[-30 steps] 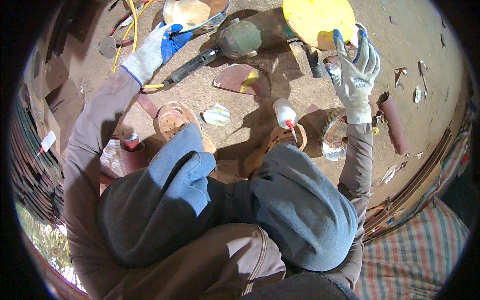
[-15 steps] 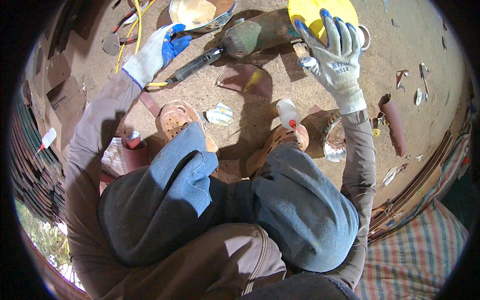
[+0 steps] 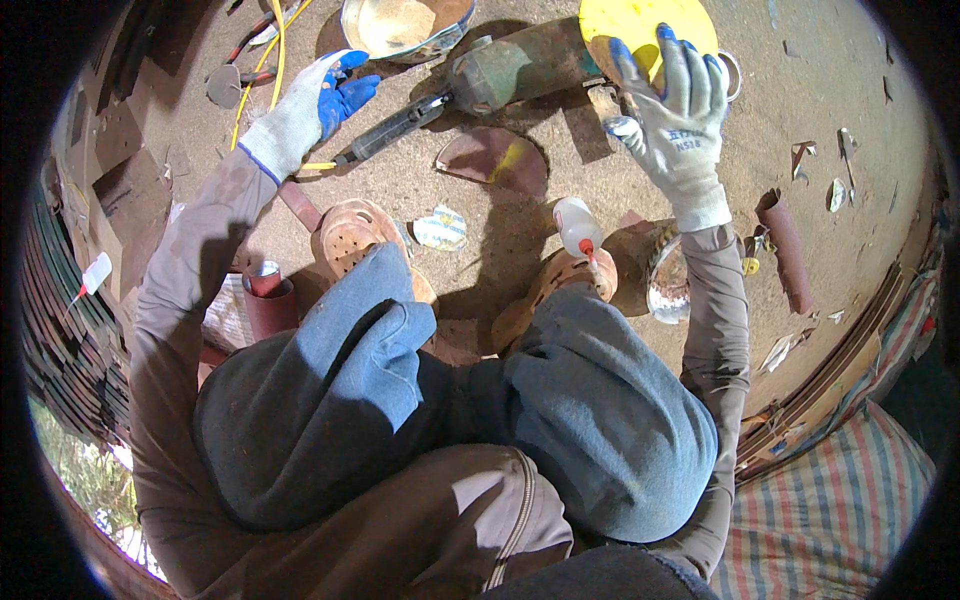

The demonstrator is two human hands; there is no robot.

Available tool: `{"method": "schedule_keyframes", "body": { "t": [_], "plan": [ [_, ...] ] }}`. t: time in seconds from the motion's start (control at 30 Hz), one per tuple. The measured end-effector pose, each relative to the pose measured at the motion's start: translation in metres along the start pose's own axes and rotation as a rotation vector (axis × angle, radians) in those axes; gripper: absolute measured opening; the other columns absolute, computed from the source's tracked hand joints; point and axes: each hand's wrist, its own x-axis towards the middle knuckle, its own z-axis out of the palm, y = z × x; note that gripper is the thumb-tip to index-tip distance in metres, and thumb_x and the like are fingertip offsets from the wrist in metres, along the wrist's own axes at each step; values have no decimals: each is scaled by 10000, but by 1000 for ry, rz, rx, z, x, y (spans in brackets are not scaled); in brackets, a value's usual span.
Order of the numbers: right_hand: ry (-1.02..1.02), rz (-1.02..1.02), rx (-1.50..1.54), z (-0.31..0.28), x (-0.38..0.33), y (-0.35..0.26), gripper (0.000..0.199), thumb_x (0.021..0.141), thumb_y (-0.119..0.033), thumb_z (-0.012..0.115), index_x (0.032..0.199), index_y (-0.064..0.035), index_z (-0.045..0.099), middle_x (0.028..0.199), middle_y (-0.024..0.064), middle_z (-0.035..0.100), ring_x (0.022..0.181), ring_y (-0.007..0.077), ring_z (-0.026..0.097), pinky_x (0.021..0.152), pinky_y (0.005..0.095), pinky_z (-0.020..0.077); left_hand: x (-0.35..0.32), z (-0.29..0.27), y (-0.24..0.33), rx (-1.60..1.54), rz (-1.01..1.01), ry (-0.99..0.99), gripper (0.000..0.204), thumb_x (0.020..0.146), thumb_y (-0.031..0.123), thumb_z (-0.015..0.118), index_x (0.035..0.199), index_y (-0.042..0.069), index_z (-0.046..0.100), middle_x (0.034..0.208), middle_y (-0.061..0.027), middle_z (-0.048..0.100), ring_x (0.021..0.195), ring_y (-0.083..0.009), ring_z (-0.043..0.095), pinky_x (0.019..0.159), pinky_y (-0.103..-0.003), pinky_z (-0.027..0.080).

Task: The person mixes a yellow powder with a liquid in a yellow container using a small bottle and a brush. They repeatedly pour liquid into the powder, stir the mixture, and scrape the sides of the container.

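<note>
A green power tool [image 3: 525,68] like a grinder lies on the floor, its black handle [image 3: 400,127] toward my left. At its far right end is a round yellow disc [image 3: 640,30]. My right hand [image 3: 675,115], in a white glove with blue fingertips, lies over the disc's near edge with its fingers stretched out; whether they press on it I cannot tell. My left hand [image 3: 325,105], gloved alike, hovers beside the handle and yellow cord [image 3: 278,60], fingers loosely bent and apart, holding nothing. A cut brown sanding disc [image 3: 490,160] lies between my hands.
A round basin [image 3: 405,30] stands at the far side. Near my shoes [image 3: 355,240] are a glue bottle [image 3: 577,228] with a red tip, a stained bowl [image 3: 668,285] and brown rolls [image 3: 270,310]. Another sandpaper roll [image 3: 785,250] lies right, a striped sheet [image 3: 820,500] lower right.
My right hand has shifted slightly to the right and nearer over the disc's edge. My left hand has barely moved. The tool stays in place.
</note>
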Motion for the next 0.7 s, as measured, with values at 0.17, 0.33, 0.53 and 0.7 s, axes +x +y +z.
{"method": "schedule_keyframes", "body": {
  "t": [0.17, 0.33, 0.53, 0.7],
  "plan": [
    [164, 301, 270, -28, -58, -12, 538, 888, -119, 682, 1414, -81, 576, 1337, 169, 581, 1172, 333, 562, 1012, 450, 408, -22, 23, 5, 39, 48, 56, 345, 1045, 247, 536, 1335, 62, 519, 1320, -126, 584, 1075, -320, 688, 890, -419, 613],
    [-246, 340, 341, -20, -138, -55, 686, 770, -46, 656, 1440, -134, 538, 1398, 136, 536, 1244, 355, 501, 1069, 485, 388, -28, -6, -4, 118, 114, 43, 379, 1043, 245, 550, 1374, 80, 465, 1315, -131, 593, 1085, -307, 684, 901, -402, 612],
    [-340, 359, 619, 1, -141, -103, 834, 755, -364, 796, 1483, -112, 476, 1502, 128, 468, 1322, 374, 434, 1095, 496, 347, -24, -12, -7, 160, 115, 46, 416, 1023, 225, 592, 1393, 84, 465, 1298, -128, 608, 1087, -262, 677, 875, -363, 611],
    [-189, 575, 973, 23, -152, -119, 825, 680, -345, 902, 1381, -94, 547, 1426, 145, 540, 1245, 385, 515, 1098, 474, 385, -29, 17, -14, 309, 90, 176, 512, 976, 195, 663, 1425, 79, 445, 1263, -118, 621, 1031, -218, 679, 836, -331, 601]
  ]
}}
